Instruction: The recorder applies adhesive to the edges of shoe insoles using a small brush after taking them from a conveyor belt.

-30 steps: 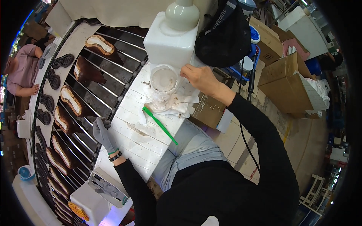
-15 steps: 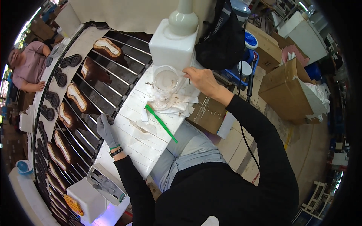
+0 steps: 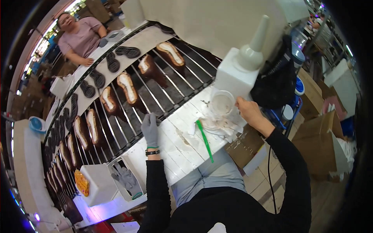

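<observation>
My left hand (image 3: 150, 132), in a grey knit glove, is over the white worktable's edge beside the metal rods. Its fingers are curled together; what they hold, if anything, is hidden. My bare right hand (image 3: 251, 114) has its fingers closed at the side of a clear plastic cup (image 3: 222, 103), gripping its rim. Beneath the cup lies a crumpled, stained white cloth (image 3: 219, 127). A green-handled tool (image 3: 205, 140) rests on the table with one end against the cloth. Behind the cup stands a white square bottle (image 3: 235, 72) with a long nozzle.
Brown shoe uppers (image 3: 126, 87) with white undersides lie along the rod conveyor (image 3: 163, 83). Black soles (image 3: 113, 62) line the ledge beyond, where a person (image 3: 81, 37) sits. A white bin (image 3: 132, 190) holds grey gloves. Cardboard boxes (image 3: 316, 143) and a black bag (image 3: 274, 83) are at right.
The whole view has turned, shifting the table and conveyor to the right in the picture. My left hand stays at the table edge and my right hand stays beside the cup.
</observation>
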{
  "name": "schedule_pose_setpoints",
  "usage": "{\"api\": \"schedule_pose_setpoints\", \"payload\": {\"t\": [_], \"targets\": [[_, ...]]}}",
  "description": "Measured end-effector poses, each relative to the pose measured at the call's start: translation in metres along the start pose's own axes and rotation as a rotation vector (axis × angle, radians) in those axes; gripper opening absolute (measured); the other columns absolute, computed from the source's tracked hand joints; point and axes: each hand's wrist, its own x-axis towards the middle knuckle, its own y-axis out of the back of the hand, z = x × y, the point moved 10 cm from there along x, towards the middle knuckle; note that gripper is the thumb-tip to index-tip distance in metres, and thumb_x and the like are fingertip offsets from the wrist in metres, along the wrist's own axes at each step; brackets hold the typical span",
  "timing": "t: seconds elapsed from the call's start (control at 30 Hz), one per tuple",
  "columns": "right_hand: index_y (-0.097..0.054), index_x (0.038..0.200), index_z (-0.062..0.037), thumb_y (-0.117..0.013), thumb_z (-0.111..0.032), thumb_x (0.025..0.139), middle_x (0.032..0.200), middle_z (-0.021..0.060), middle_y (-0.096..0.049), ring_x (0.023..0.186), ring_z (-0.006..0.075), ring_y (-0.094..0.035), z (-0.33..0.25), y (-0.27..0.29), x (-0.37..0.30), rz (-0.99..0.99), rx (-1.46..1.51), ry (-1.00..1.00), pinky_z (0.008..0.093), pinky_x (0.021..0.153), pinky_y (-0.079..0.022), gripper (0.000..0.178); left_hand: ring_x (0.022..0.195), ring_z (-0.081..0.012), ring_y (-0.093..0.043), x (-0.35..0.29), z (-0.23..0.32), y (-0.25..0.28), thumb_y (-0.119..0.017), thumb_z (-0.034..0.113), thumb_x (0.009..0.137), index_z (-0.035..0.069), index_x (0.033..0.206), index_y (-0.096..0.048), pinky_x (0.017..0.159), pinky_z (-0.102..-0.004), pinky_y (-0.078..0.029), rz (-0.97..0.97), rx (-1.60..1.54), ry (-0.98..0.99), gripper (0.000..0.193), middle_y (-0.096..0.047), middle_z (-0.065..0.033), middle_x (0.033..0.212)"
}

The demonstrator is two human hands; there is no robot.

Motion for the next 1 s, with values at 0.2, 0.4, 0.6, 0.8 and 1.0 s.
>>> {"api": "schedule_pose_setpoints", "payload": {"t": [0.2, 0.4, 0.6, 0.8, 1.0], "targets": [[-0.044, 0.091, -0.0016, -0.049, -0.009, 0.092, 0.082, 0.0211, -0.06, 0.072, 0.0399, -0.061, -0.003, -0.011, 0.003, -0.029, -0.094, 0.048, 0.0469, 0.062, -0.048, 0.009, 0.06, -0.0066, -0.055, 0.001, 0.005, 0.003, -0.051, 0.024, 0.098, 0.001, 0.082, -0.061, 0.056, -0.0217, -0.042, 0.01, 0.001, 0.004, 0.03, -0.058, -0.0011, 0.066], [-0.053, 0.082, -0.0007, -0.057, -0.007, 0.087, 0.063, 0.0154, -0.061, 0.06, 0.0335, -0.063, 0.021, -0.007, -0.004, 0.036, 0.126, -0.088, 0.0405, 0.055, -0.048, 0.009, 0.058, -0.0077, -0.053, -0.002, 0.005, 0.001, -0.053, 0.023, 0.097, 0.001, 0.083, -0.061, 0.056, -0.0239, -0.042, 0.007, -0.036, 0.009, 0.027, -0.058, -0.0017, 0.063], [-0.05, 0.084, 0.0015, -0.056, -0.004, 0.085, 0.063, 0.0172, -0.061, 0.061, 0.0349, -0.064, 0.0, -0.01, 0.018, -0.176, 0.02, -0.066, 0.0414, 0.055, -0.049, 0.008, 0.06, -0.0074, -0.055, -0.003, 0.0, 0.012, -0.054, 0.024, 0.097, 0.001, 0.086, -0.063, 0.058, -0.0233, -0.043, 0.016, -0.092, 0.042, 0.027, -0.06, -0.0024, 0.065], [-0.047, 0.088, 0.0029, -0.056, -0.002, 0.085, 0.061, 0.0179, -0.061, 0.061, 0.0376, -0.063, 0.002, -0.016, 0.017, -0.237, -0.073, -0.038, 0.0442, 0.057, -0.049, 0.011, 0.062, -0.0064, -0.056, -0.001, -0.005, 0.008, -0.052, 0.024, 0.098, 0.002, 0.085, -0.063, 0.059, -0.022, -0.044, -0.016, -0.137, 0.078, 0.027, -0.06, -0.001, 0.066], [-0.045, 0.092, 0.0021, -0.055, 0.001, 0.083, 0.063, 0.0198, -0.06, 0.063, 0.0398, -0.062, 0.002, -0.02, 0.016, -0.255, -0.108, -0.046, 0.0471, 0.058, -0.049, 0.013, 0.062, -0.0067, -0.057, 0.002, -0.005, 0.011, -0.053, 0.025, 0.098, 0.001, 0.087, -0.063, 0.059, -0.0219, -0.044, -0.011, -0.163, 0.136, 0.028, -0.061, -0.0009, 0.067]]}}
